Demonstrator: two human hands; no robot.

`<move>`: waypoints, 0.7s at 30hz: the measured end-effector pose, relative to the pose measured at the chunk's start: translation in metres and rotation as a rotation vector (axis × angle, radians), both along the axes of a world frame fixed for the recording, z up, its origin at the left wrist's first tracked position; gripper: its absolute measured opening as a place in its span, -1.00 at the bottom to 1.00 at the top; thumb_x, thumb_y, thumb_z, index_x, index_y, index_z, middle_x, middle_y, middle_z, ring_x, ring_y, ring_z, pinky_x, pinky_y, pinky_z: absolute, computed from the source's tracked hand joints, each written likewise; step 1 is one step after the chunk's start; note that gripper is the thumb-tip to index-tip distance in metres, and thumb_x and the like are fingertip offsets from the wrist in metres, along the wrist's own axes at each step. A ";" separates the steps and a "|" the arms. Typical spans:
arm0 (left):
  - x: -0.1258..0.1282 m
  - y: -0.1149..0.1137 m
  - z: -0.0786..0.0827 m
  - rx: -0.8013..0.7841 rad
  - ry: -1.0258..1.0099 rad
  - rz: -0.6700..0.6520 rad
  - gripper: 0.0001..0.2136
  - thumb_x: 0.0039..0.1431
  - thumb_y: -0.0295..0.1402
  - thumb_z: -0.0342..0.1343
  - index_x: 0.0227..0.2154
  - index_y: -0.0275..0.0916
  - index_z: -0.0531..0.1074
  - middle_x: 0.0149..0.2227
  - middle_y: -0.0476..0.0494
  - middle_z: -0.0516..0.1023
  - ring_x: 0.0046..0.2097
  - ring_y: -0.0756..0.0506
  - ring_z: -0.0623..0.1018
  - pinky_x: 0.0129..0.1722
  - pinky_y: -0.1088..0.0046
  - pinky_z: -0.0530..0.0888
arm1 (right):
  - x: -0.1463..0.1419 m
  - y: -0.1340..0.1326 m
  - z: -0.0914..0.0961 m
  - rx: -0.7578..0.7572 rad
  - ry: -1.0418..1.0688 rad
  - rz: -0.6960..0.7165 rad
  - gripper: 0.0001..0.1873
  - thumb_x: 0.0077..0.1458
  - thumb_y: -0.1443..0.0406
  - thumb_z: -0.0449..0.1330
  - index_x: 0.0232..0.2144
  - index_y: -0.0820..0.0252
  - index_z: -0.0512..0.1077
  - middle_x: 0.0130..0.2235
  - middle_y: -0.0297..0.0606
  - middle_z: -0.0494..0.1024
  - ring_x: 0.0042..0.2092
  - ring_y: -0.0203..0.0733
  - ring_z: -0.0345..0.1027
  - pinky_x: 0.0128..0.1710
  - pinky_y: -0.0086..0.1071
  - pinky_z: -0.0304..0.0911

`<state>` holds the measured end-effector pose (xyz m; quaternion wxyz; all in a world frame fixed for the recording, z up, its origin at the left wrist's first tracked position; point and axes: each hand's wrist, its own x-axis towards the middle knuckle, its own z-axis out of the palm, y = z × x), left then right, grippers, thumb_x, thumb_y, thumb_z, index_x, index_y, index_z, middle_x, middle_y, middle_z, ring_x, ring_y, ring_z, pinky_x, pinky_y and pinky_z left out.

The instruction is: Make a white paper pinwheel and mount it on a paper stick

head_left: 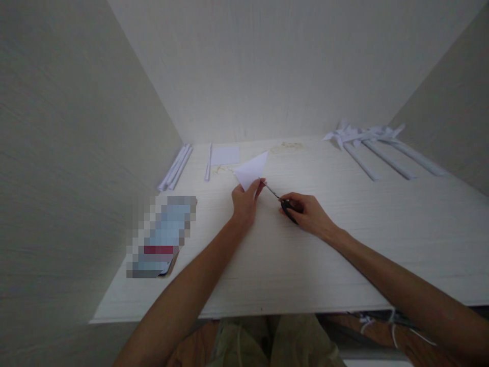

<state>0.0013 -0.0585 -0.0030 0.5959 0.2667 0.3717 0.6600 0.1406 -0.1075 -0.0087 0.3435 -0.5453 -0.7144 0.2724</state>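
My left hand (245, 205) pinches a folded piece of white paper (251, 169) by its lower corner, above the middle of the white table. The paper's pointed end faces up and to the right. In my right hand (305, 211) are scissors with black handles (289, 210), the fingers closed around the loops. The blades point up and left, and their tips reach the paper's edge beside my left fingers. Whether the blades are cutting into the paper is too small to tell.
White paper pinwheels on rolled sticks (389, 158) lie at the back right. Rolled paper sticks (175, 168) rest at the back left, near a single roll (208, 163) and a flat paper square (225, 155). A pixelated phone-like object (166, 237) lies left. Walls enclose the table's back and sides.
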 end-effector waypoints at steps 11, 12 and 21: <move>0.000 -0.001 0.003 -0.032 -0.031 -0.006 -0.98 -0.14 -0.57 0.12 -0.57 -0.39 0.42 -0.53 -0.06 0.49 -0.43 0.05 0.49 -0.17 0.42 0.41 | -0.001 0.000 0.000 0.021 -0.034 -0.015 -0.80 -0.10 0.28 0.08 -0.36 0.23 0.40 -0.59 -0.36 0.37 -0.58 -0.35 0.15 -0.61 -0.49 0.00; 0.000 -0.001 0.003 -0.031 -0.034 -0.005 -0.98 -0.14 -0.57 0.12 -0.57 -0.39 0.42 -0.54 -0.06 0.49 -0.43 0.06 0.49 -0.17 0.42 0.41 | -0.001 0.000 -0.001 0.018 -0.035 -0.013 -0.80 -0.10 0.28 0.08 -0.36 0.23 0.40 -0.60 -0.36 0.36 -0.59 -0.36 0.15 -0.62 -0.49 -0.01; 0.000 -0.002 0.004 -0.051 -0.043 0.001 -0.97 -0.14 -0.58 0.12 -0.56 -0.38 0.42 -0.52 -0.06 0.49 -0.40 0.06 0.50 -0.16 0.43 0.41 | -0.001 0.000 -0.002 0.015 -0.050 -0.008 -0.78 -0.09 0.27 0.07 -0.34 0.23 0.39 -0.62 -0.37 0.34 -0.59 -0.35 0.14 -0.63 -0.49 -0.03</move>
